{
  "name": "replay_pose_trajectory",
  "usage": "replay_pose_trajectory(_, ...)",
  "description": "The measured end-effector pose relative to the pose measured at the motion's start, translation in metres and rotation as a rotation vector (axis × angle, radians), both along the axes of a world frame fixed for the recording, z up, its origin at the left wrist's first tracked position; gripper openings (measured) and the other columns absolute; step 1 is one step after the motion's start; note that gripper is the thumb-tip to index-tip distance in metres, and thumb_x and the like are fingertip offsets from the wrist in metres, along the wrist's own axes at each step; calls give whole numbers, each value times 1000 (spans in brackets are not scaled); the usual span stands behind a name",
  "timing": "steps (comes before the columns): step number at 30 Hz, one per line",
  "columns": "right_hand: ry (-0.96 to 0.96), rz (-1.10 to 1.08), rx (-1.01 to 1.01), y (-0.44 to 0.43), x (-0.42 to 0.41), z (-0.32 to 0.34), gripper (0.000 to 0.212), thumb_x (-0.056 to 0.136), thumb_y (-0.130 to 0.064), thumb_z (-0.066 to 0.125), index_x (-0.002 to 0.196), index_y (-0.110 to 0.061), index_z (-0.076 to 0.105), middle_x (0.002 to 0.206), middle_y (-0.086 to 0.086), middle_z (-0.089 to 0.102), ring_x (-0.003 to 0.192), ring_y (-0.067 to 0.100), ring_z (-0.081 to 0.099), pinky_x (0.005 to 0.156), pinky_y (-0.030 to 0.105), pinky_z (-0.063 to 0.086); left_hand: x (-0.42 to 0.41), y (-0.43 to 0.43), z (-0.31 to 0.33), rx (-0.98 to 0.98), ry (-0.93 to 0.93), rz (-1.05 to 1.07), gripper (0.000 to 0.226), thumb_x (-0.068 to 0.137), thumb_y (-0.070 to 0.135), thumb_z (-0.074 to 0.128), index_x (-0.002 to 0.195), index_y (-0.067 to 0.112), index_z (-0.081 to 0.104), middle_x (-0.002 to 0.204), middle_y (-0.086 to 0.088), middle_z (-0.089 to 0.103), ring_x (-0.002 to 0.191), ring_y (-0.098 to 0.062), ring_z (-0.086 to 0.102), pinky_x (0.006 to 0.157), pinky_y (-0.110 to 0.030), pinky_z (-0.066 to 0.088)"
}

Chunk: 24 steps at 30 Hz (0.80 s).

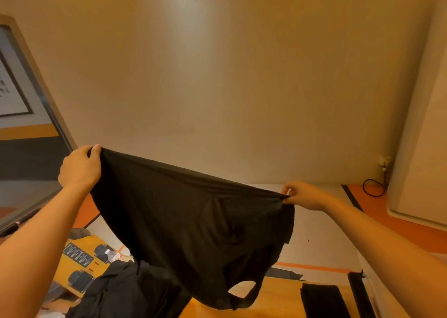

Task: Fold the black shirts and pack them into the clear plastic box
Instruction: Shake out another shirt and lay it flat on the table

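Note:
A black shirt (193,221) hangs spread in the air in front of me, upside down, with its neck opening near the bottom. My left hand (81,167) grips one corner of its hem at the upper left. My right hand (304,195) pinches the other corner at the right, a little lower. Below it a heap of black shirts (121,291) lies on the wooden table (278,298). A folded black shirt (321,300) lies at the lower right. The clear plastic box is not in view.
A yellow panel with black sockets (79,267) stands at the lower left, a small bottle (112,255) beside it. A framed window or mirror (29,148) leans at the left. A black cable (373,187) hangs at the far right wall. The floor is white and orange.

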State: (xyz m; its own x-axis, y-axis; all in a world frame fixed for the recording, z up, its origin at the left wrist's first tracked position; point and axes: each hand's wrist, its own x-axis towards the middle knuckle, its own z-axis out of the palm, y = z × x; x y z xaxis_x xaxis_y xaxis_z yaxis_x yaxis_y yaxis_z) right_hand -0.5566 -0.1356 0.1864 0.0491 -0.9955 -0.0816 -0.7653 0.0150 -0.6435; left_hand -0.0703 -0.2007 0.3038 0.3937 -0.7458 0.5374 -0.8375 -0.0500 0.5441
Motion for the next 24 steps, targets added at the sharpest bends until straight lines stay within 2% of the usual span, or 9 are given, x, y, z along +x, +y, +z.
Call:
replay_pose_trajectory(3, -23, -127, -127, -4, -6, 14, 14, 92, -9, 58, 85, -20, 55, 86, 1, 55, 82, 23, 54, 61, 24, 42, 5, -1, -9, 32, -14, 24, 46, 102, 46, 35, 99, 8, 61, 91, -20, 60, 82, -40, 54, 68, -47, 43)
replay_pose_trajectory(7, 27, -301, -257, -5, -14, 27, 16, 90, 1, 52, 94, -14, 57, 94, 7, 57, 85, 26, 57, 67, 33, 48, 7, -3, -12, 50, -38, 44, 48, 101, 48, 33, 100, 9, 62, 92, -21, 61, 83, -43, 56, 71, -51, 47)
replay_pose_trajectory(13, 104, -496, -293, 0, -34, 25, 20, 84, 4, 54, 92, -14, 58, 97, 10, 58, 83, 28, 58, 72, 43, 56, 9, -2, -18, 59, 5, 53, 46, 102, 44, 32, 94, 7, 58, 90, -23, 58, 82, -42, 53, 71, -51, 44)
replay_pose_trajectory(17, -110, -542, -114, 2, -44, 22, 12, 87, -1, 52, 83, -10, 57, 88, 16, 65, 75, 30, 67, 71, 46, 59, 16, -4, -31, 119, 27, 46, 48, 102, 45, 32, 96, 6, 59, 90, -23, 59, 82, -43, 54, 68, -49, 44)
replay_pose_trajectory(19, -232, -525, 11, 4, -40, 24, 11, 93, -4, 50, 84, -5, 56, 84, 17, 65, 65, 27, 67, 61, 37, 57, 16, -4, -37, 151, 35, 0, 49, 102, 43, 34, 98, 2, 61, 89, -25, 60, 79, -41, 54, 66, -46, 41)
replay_pose_trajectory(22, -441, -548, 33, -1, -35, 28, 8, 94, -2, 51, 87, -1, 55, 80, 16, 62, 60, 21, 60, 52, 27, 52, 4, 0, -39, 232, 89, -146, 46, 103, 37, 40, 105, -2, 65, 87, -23, 62, 72, -34, 54, 63, -38, 38)
replay_pose_trajectory(24, -518, -547, -46, -8, -30, 29, 4, 93, -1, 54, 91, -1, 57, 84, 12, 61, 68, 21, 62, 61, 28, 58, -12, 6, -36, 320, 208, -273, 43, 101, 35, 46, 117, -1, 63, 101, -20, 64, 92, -38, 59, 76, -42, 47)
